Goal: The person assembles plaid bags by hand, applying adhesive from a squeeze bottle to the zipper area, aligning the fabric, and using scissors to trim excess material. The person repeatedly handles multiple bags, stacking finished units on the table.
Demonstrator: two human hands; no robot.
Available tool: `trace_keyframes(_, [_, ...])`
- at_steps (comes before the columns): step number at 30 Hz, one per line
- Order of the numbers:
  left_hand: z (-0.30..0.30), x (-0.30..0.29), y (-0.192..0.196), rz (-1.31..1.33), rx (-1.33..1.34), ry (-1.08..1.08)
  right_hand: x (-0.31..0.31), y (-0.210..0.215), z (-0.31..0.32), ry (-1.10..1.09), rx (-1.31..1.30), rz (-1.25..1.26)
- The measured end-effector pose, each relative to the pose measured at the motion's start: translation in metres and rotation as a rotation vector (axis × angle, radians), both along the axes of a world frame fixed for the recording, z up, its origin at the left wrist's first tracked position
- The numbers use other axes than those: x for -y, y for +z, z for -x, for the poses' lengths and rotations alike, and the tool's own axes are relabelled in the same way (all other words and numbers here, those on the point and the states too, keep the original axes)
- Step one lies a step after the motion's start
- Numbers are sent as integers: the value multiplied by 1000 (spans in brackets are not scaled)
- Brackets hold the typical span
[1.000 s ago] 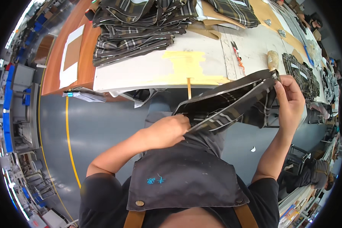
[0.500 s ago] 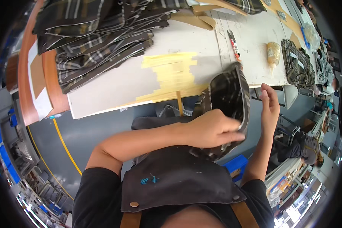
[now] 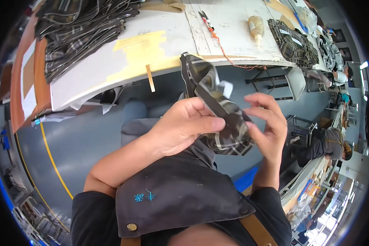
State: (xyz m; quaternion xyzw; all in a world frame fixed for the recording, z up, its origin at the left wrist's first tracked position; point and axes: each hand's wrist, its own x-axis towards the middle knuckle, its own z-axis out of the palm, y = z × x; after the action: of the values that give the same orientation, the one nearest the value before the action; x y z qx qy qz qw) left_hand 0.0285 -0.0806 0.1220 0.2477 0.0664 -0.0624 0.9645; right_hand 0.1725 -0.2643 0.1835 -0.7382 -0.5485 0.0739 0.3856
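A dark plaid fabric piece with a zipper edge [image 3: 215, 102] is held up off the table, between me and its front edge. My left hand [image 3: 184, 125] is closed on its near left side, thumb on top and fingers underneath. At the right side of the cloth is my right hand [image 3: 270, 123], its fingers curved and spread apart, the thumb tip close to or touching the fabric's edge. A small white tag [image 3: 225, 88] sticks out from the far side of the piece. The cloth's underside is hidden.
Several zippered plaid pieces [image 3: 86, 37] are stacked at the table's far left. Yellow tape [image 3: 141, 51] covers part of the white table [image 3: 82, 88]; a wooden stick [image 3: 150, 78] juts from its edge. Red-handled snips [image 3: 207, 21] with an orange cord, a glue bottle [image 3: 256, 28] and folded plaid cloth [image 3: 293, 43] lie farther right.
The fabric piece has turned and folded over, with its opening out of sight. My left hand has turned to grip it with the thumb on top, and my right hand has come down beside it.
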Motion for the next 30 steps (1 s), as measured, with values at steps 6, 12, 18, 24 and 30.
trace_keyframes(6, [44, 43, 16, 157, -34, 92, 14, -6, 51, 155, -197, -183])
trace_keyframes(12, [77, 58, 10, 142, 23, 144, 13, -4, 67, 104, -155, -315])
trace_keyframes(18, [84, 48, 4, 258, 215, 61, -3, -4, 74, 145, -115, -233])
trace_keyframes(24, [77, 21, -32, 139, 67, 108, -36, -40, 68, 147, -447, -105])
trace_keyframes(30, [68, -11, -85, 258, -276, 224, -67, -111, 60, -22, -824, 167])
